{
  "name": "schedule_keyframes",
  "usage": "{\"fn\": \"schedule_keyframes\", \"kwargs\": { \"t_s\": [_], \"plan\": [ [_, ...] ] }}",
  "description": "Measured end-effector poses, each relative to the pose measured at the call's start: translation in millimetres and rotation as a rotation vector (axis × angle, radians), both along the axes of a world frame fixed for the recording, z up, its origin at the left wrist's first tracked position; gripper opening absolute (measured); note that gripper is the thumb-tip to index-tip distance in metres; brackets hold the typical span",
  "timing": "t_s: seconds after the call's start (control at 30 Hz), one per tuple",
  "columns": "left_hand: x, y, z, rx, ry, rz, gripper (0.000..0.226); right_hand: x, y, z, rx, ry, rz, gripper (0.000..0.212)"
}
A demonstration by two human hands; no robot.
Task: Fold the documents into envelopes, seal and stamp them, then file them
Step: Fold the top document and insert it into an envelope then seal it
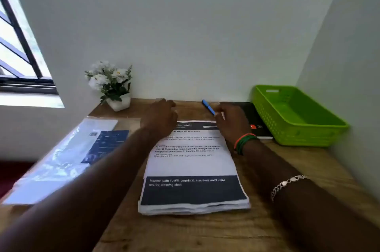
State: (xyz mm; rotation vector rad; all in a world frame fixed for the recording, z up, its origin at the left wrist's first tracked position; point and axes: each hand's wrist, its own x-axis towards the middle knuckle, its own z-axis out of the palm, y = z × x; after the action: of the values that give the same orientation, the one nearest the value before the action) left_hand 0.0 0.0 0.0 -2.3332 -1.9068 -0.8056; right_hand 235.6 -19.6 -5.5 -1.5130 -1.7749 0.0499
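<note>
Desk (267,221): wooden top set into a corner; its far edge meets the wall and its right edge meets the side wall, while the left edge drops off beside the window (18,46).
Documents (193,169): my stack of printed sheets lies in the middle of the desk, short edge towards me, its near edge a little ragged where the sheets fan out.
Open room: bare wood shows near me in front of the stack, and a strip on the right between the stack and the side wall.
Plastic sleeve (61,159): glossy packet of white paper with a dark blue printed panel, left of the stack, hanging over the desk's left edge.
Green basket (298,138): far right corner, close to both walls.
Black notebook (255,118): between the basket and the stack's far right corner.
Flower pot (118,103): white pot with white flowers, far left against the wall.
Left hand (160,120): stretched out over the far left corner of the stack, back of hand up, fingers bent downward at the far edge; I cannot tell whether they grip anything.
Right hand (232,124): over the far right corner of the stack, fingers curled round a blue pen (208,107) that points to the far left.
Wrists: orange and green bands on my right wrist, a silver chain further up that forearm.
</note>
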Motion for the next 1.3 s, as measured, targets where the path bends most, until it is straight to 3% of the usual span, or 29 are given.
{"fn": "schedule_keyframes", "kwargs": {
  "t_s": [0.2, 0.33, 0.47, 0.53, 0.8, 0.9, 1.0, 1.13, 1.3],
  "plan": [
    [-22.7, -25.0, -18.5, -0.071, -0.192, -0.138, 0.050, 8.0, -21.4, -9.4, -0.080, -0.107, -0.053, 0.034],
    [-32.4, -22.6, -29.2, -0.127, -0.122, -0.188, 0.052, 13.3, -15.5, -14.1, -0.169, -0.188, -0.009, 0.043],
    [-37.1, -19.9, -24.9, -0.212, -0.053, -0.183, 0.079, 14.0, -14.7, -15.7, -0.242, -0.299, 0.001, 0.054],
    [-35.8, -18.1, -27.3, -0.253, -0.036, -0.175, 0.081, 14.9, -11.8, -16.9, -0.266, -0.329, -0.005, 0.058],
    [-32.7, -15.6, -25.8, -0.232, -0.063, -0.137, 0.096, 20.4, -0.4, -24.0, -0.255, -0.273, -0.006, 0.062],
    [-32.3, -19.8, -21.4, -0.174, -0.075, -0.116, 0.103, 18.6, -3.6, -22.6, -0.214, -0.169, 0.038, 0.068],
    [-31.8, -24.6, -13.4, -0.079, -0.114, -0.113, 0.091, 16.0, -10.8, -15.3, -0.156, -0.163, 0.040, 0.070],
    [-35.3, -29.2, -2.1, 0.011, -0.121, -0.113, 0.046, 21.4, -19.9, -8.8, -0.006, -0.075, 0.120, 0.050],
    [-30.6, -38.0, -1.7, -0.083, -0.219, -0.160, 0.069, 20.7, -31.4, 3.1, 0.123, 0.117, 0.201, 0.024]
  ]
}}
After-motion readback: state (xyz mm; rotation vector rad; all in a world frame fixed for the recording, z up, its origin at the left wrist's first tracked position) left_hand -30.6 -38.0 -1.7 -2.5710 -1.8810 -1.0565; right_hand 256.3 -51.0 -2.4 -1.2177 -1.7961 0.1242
